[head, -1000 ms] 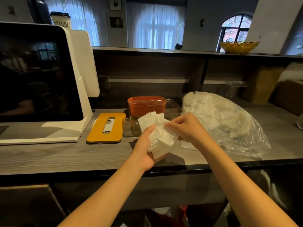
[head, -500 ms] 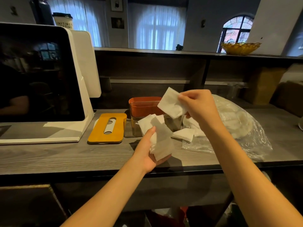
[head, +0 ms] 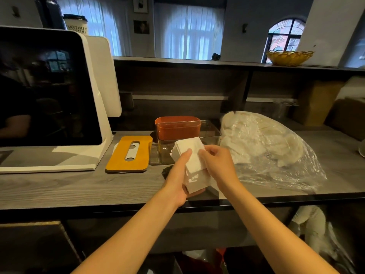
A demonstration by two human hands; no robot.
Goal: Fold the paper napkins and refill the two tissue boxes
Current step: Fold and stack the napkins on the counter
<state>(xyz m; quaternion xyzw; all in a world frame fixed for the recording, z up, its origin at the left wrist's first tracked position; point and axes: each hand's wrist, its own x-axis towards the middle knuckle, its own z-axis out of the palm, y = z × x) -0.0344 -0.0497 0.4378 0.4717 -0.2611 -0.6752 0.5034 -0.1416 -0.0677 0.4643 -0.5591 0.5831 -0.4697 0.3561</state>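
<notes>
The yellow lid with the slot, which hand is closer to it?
Left. The left hand holds the napkin stack just right of the yellow lid; the right hand is farther right, past the stack.

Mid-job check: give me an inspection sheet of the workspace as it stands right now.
Surface: grey wood-grain counter, dark front edge.
Job's things: stack of white napkins held above the counter; orange tissue box and clear tissue box behind it, both lidless; yellow slotted lid lying flat to their left; plastic bag of napkins on the right.
Clutter: white point-of-sale screen at left; cardboard box at the back right.
Grippers: left hand cradles the stack, thumb on top; right hand pinches the top napkin.
Cables: nothing seen.
Surroundings: upper ledge with a yellow basket and a paper cup; curtained windows beyond.
</notes>
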